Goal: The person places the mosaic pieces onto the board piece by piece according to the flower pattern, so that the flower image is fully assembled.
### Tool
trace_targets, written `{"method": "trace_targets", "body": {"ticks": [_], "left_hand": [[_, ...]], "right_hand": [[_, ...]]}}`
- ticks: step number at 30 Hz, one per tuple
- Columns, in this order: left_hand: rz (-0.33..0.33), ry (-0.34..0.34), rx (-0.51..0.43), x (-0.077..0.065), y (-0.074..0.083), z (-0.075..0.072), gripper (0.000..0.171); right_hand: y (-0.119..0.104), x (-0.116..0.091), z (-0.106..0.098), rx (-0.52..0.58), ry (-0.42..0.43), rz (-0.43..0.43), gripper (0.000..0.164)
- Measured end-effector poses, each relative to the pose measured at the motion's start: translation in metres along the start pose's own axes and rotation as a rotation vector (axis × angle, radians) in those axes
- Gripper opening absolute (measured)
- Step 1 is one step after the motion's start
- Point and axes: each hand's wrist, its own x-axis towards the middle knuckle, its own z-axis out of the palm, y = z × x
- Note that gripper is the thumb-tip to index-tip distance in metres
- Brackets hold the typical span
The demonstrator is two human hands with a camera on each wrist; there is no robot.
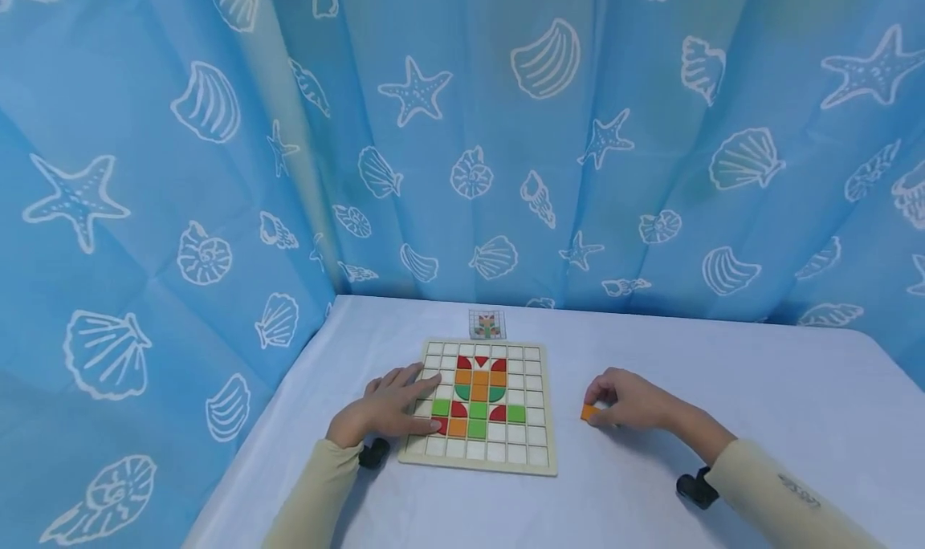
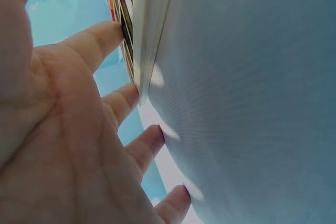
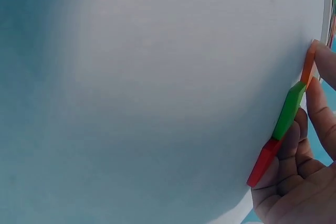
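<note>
A square pattern board [image 1: 477, 466] with a pale frame and white cells holds red, orange and green tiles. My left hand [image 1: 393, 402] lies across its left edge, fingers spread, the thumb by a red tile [image 1: 438, 426]. In the left wrist view, fingertips [image 2: 128, 98] touch the board's rim and the white cloth. Right of the board, my right hand [image 1: 629, 399] pinches an orange tile [image 1: 588, 412]. A green tile [image 3: 289, 111] and a red tile [image 3: 263, 161] lie against its curled fingers in the right wrist view; whether they are gripped, I cannot tell.
A small printed pattern card [image 1: 487, 324] lies just behind the board. White cloth [image 1: 723, 372] covers the table. A blue curtain [image 1: 462, 132] with shell and starfish drawings hangs behind and to the left.
</note>
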Motion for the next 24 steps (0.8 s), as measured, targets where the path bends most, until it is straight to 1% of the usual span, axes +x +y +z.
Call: {"method": "trace_targets", "body": {"ticks": [9, 15, 18, 21, 24], "left_hand": [[0.002, -0.006, -0.009, 0.002, -0.001, 0.0, 0.085], [0.003, -0.009, 0.002, 0.002, -0.002, -0.001, 0.085], [0.008, -0.014, 0.001, 0.002, -0.002, -0.001, 0.086], [0.006, -0.016, 0.013, 0.003, -0.002, -0.001, 0.086], [0.005, -0.016, 0.023, 0.004, -0.002, 0.0, 0.085]], "right_hand": [[-0.004, 0.002, -0.004, -0.006, -0.031, 0.007, 0.022], [-0.007, 0.003, -0.004, -0.001, -0.034, 0.023, 0.023], [-0.008, 0.003, -0.003, -0.006, -0.034, 0.017, 0.024], [-0.01, 0.004, -0.001, -0.007, -0.027, 0.004, 0.023], [-0.015, 0.003, 0.0, -0.024, 0.0, -0.013, 0.022]]}}
